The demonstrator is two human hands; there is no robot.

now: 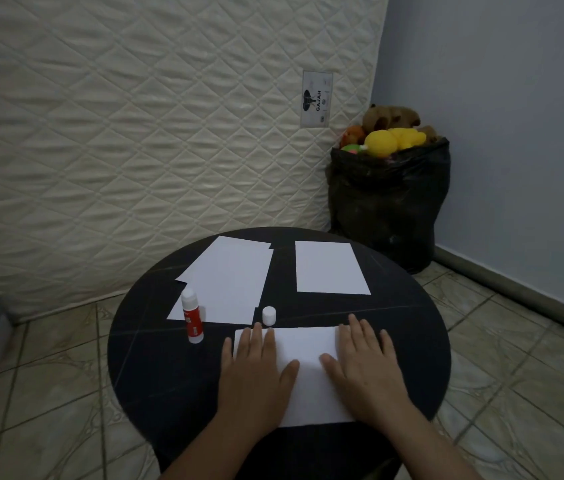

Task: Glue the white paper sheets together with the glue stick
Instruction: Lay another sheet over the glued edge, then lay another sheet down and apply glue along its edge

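On the round black table (155,362), right at the near edge, there's a white paper sheet (304,372) with both hands flat on it. The left hand (256,368) covers the sheet's left edge, fingers spread and pointing away, partly spilling onto the bare tabletop. The right hand (365,365) does the same on the right edge, also open and flat, palm down. Neither one is gripping anything, they're just pressing on the paper.

The glue stick (192,315) stands upright to the left of the hands, red label, white top end, cap off. It sits at the near left corner of a loose stack of white sheets (228,282) that fans out a bit at the far corners. Its white cap (269,315) stands on its own just past the left fingertips, pretty much touching the far edge of the pressed sheet. So that cap is the one thing crowding the working area.

Further back on the right lies a single white sheet (329,266), well apart from the hands.

Around the table: a quilted mattress (135,133) leaning upright behind it, a black bag (388,206) stuffed with plush toys (391,136) in the corner by the blue wall, and tile floor (48,393) all round.
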